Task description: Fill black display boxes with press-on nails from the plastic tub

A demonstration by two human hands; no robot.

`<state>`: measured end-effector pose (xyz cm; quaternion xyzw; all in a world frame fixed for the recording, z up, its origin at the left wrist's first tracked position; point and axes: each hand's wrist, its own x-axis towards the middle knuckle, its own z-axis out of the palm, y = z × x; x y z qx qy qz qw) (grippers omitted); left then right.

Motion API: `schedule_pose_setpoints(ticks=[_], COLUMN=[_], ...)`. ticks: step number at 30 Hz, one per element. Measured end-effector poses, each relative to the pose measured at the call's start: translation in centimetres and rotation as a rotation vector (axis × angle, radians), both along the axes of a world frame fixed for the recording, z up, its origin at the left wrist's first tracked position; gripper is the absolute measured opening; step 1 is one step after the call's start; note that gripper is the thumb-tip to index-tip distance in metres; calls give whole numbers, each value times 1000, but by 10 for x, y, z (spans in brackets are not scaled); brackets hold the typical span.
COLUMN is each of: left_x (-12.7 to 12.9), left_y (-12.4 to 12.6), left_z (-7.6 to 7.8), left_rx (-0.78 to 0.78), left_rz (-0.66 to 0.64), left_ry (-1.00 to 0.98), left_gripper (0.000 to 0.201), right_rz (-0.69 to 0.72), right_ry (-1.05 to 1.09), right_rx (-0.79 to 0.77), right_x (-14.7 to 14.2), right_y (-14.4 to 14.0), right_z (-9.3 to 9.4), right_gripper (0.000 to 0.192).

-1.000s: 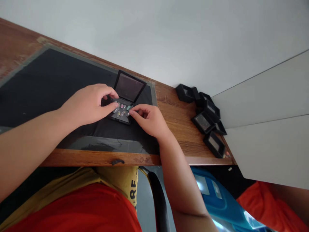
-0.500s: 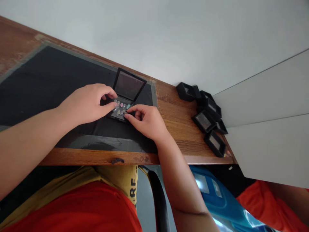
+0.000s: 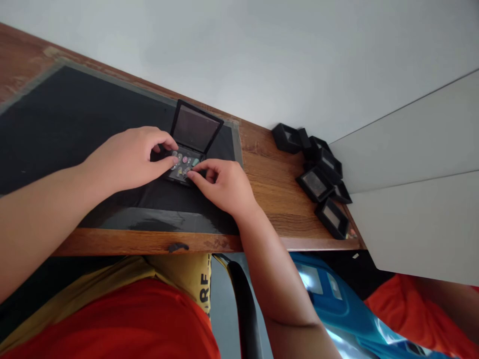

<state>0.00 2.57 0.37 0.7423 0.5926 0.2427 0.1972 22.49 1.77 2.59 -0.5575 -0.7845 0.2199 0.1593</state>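
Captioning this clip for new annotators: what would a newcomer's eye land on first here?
Probably the two bare hands, left and right, meeting at an open black case on the dark mat, with small pale, pink and greenish pieces inside. Next, the bright red-orange clothing along the bottom edge, and the jumbled black boxes on the wooden tabletop to the right.

Matt black mat (image 3: 101, 112), glossy tape (image 3: 149, 219), wood-grained tabletop (image 3: 269, 194), smooth plastic-looking case (image 3: 191, 142), smooth matt wall (image 3: 243, 60)
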Motion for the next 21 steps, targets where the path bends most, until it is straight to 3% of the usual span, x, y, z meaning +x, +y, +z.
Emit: schedule_pose_setpoints(ticks=[14, 21], left_x=[0, 0], left_y=[-1, -2], left_z=[3, 8], left_rx=[-7, 24], left_rz=[10, 56], left_ry=[5, -64], left_gripper=[38, 36], right_rz=[101, 128], right_ry=[223, 237], right_rx=[-144, -136], right_x=[13, 16], right_y=[9, 10], right_z=[-10, -11], right_gripper=[19, 18])
